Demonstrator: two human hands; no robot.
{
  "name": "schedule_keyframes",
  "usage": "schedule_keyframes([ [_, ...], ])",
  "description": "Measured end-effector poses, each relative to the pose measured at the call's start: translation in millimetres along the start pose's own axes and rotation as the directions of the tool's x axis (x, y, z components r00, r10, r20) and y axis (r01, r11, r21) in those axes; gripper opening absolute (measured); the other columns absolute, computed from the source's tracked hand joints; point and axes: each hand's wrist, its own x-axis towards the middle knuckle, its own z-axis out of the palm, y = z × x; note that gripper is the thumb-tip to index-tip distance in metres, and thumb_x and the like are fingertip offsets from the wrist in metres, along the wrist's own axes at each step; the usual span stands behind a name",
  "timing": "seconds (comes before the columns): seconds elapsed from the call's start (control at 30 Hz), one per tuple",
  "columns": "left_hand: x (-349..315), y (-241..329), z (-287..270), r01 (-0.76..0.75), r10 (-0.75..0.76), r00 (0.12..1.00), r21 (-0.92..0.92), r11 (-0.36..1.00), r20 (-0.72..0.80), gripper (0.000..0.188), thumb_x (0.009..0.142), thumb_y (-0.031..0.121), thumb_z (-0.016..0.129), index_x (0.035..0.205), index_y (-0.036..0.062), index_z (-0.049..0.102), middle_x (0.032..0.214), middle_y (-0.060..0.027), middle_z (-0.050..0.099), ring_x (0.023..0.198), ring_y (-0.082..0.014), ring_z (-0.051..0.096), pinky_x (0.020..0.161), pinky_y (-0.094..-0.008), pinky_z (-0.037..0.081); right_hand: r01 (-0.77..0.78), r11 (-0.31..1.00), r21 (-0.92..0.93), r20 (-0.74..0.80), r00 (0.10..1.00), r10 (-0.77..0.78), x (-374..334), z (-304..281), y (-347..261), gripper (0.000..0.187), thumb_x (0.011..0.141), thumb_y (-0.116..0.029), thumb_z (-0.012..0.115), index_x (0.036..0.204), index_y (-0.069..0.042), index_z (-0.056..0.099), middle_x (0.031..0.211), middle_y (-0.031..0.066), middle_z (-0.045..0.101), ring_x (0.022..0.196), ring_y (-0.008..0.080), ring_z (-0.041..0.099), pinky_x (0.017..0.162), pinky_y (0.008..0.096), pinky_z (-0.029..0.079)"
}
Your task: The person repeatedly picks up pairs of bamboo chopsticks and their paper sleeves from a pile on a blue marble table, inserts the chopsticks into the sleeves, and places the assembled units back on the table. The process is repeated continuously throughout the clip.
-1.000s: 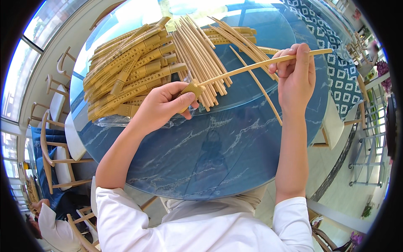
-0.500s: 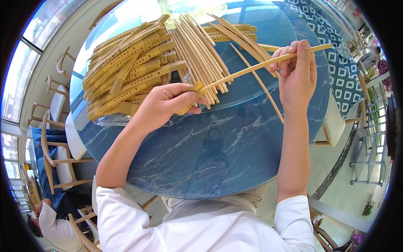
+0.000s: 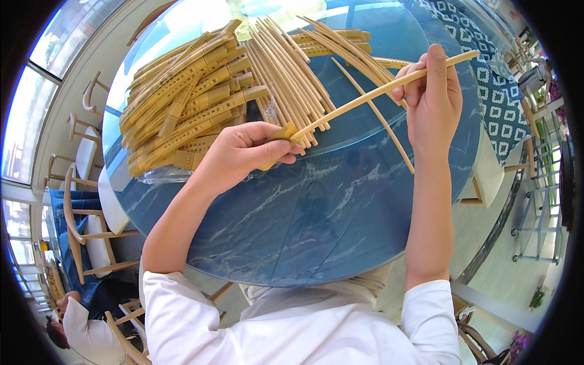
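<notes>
My left hand pinches a brown paper chopstick sleeve, mostly covered by my fingers. My right hand grips light wooden chopsticks near their far right end; whether one or two, I cannot tell. They slant down leftward across the table, and their lower end meets the sleeve's mouth. Left of my hands lies a heap of printed brown chopstick sleeves. Beside the heap, loose chopsticks lie in a row, with their near ends close to my left fingers.
A blue marble-patterned round table carries everything. More chopsticks and a few sleeves lie farther back. A single stick lies under my right hand's side. Patterned cloth hangs at the right; wooden chairs stand left, near another person.
The held chopsticks tilt slightly more steeply, as my right hand has risen a little. My left hand keeps its pinch on the sleeve. The whole view has shifted slightly.
</notes>
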Motion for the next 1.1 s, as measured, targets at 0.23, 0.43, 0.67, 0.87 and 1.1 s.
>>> schedule_keyframes([
  [0.23, -2, -2, 4, 0.009, -0.008, 1.0, 0.042, 0.999, -0.028, 0.023, 0.1, 0.005, 0.069, 0.122, -0.0036, 0.069, 0.111, -0.0164, 0.077, 0.099, -0.022, 0.077, 0.091, -0.0334, 0.062, -0.028, 0.997, -0.069, -0.053, 0.998, 0.024, -1, 1, 2, 0.037, 0.107, -0.039, 0.063, 0.085, -0.01, 0.058, 0.054, 0.0015, 0.047, 0.051, 0.0103, 0.05, 0.052, 0.0259, 0.044],
  [0.43, -2, 0, 8, 0.01, -0.004, 0.998, 0.096, 0.995, -0.064, 0.02, 0.1, 0.003, 0.068, 0.119, -0.0034, 0.069, 0.109, -0.0185, 0.077, 0.097, -0.0239, 0.077, 0.089, -0.0339, 0.063, -0.139, 0.989, -0.047, -0.076, 0.988, 0.135, 0, 4, 3, 0.038, 0.105, -0.041, 0.066, 0.087, -0.007, 0.062, 0.059, 0.0033, 0.058, 0.052, 0.0083, 0.058, 0.054, 0.0236, 0.049],
  [0.67, -8, 6, 13, -0.023, 0.047, 0.992, 0.206, 0.978, -0.115, 0.019, 0.099, 0.0, 0.067, 0.117, -0.0041, 0.069, 0.105, -0.0192, 0.078, 0.094, -0.024, 0.077, 0.087, -0.0352, 0.063, -0.274, 0.955, 0.112, 0.015, 0.962, 0.274, 3, 1, 0, 0.041, 0.109, -0.035, 0.061, 0.08, -0.006, 0.058, 0.061, 0.0042, 0.062, 0.053, 0.0085, 0.055, 0.051, 0.0235, 0.042],
  [0.87, -9, 18, 18, -0.067, 0.097, 0.986, 0.212, 0.975, -0.133, 0.019, 0.1, 0.0, 0.067, 0.118, -0.0078, 0.069, 0.106, -0.0186, 0.077, 0.097, -0.0261, 0.077, 0.089, -0.037, 0.064, -0.157, 0.985, 0.066, -0.055, 0.985, 0.161, 2, -2, 14, 0.044, 0.1, -0.045, 0.071, 0.089, -0.003, 0.071, 0.06, 0.0033, 0.064, 0.052, 0.007, 0.063, 0.05, 0.0204, 0.049],
  [1.1, -8, 19, 29, -0.049, 0.072, 0.987, 0.159, 0.986, -0.145, 0.02, 0.105, 0.008, 0.064, 0.117, -0.0075, 0.069, 0.106, -0.0195, 0.077, 0.096, -0.0257, 0.077, 0.087, -0.0364, 0.064, -0.205, 0.978, 0.049, -0.049, 0.977, 0.207, 7, -10, 20, 0.045, 0.1, -0.045, 0.071, 0.088, -0.001, 0.07, 0.057, 0.0038, 0.062, 0.051, 0.0091, 0.064, 0.05, 0.0218, 0.052],
])
